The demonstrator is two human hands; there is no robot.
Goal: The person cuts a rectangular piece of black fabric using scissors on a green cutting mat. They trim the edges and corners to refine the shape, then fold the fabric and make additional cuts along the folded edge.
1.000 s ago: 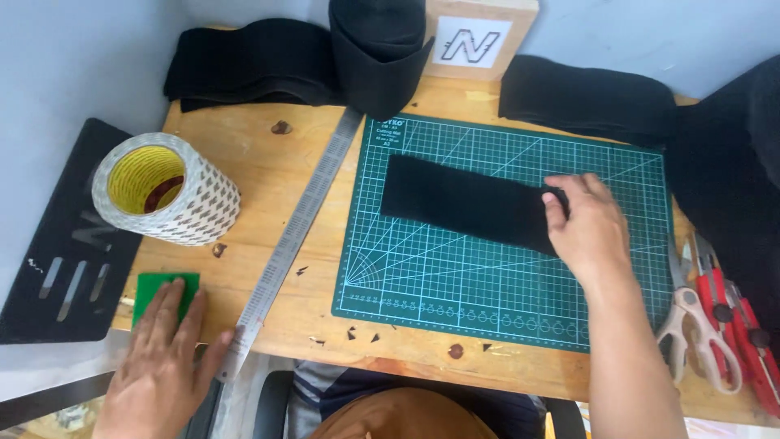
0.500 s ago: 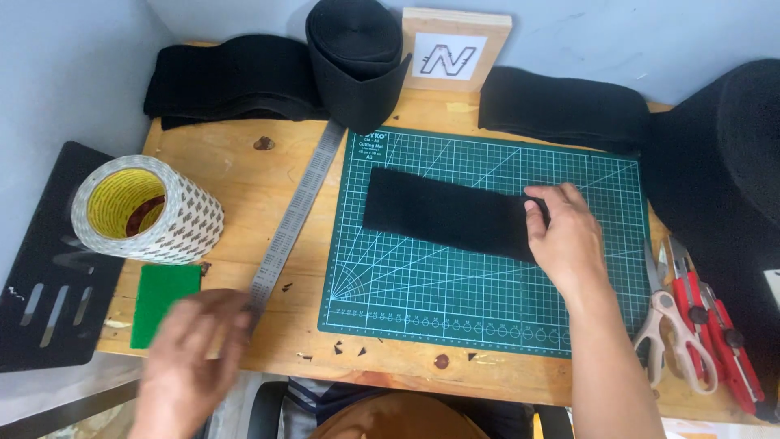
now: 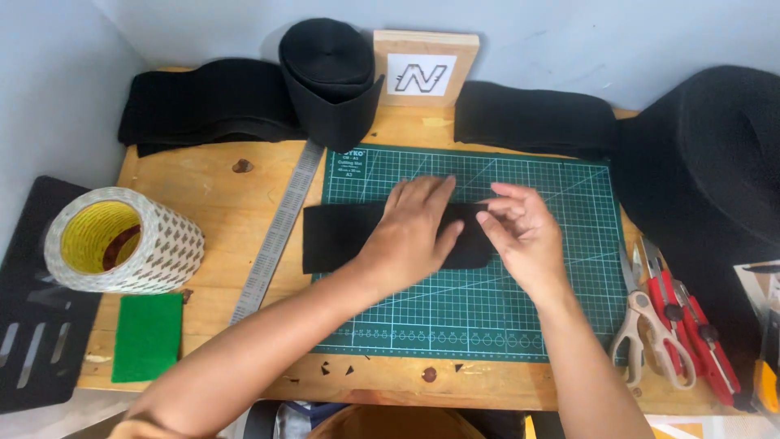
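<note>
The flat black rectangular fabric strip (image 3: 341, 236) lies across the left half of the green gridded cutting mat (image 3: 520, 325), its left end overhanging onto the wooden tabletop (image 3: 211, 195) beside the long steel ruler (image 3: 276, 236). The step in hand appears to be positioning or smoothing the strip. The left hand (image 3: 410, 236) rests on it, palm down, fingers spread flat, gripping nothing. The right hand (image 3: 524, 236) sits at the strip's right end, fingers curled as if pinching the edge; actual contact cannot be confirmed. The next move likely calls for keeping the strip square to the grid
</note>
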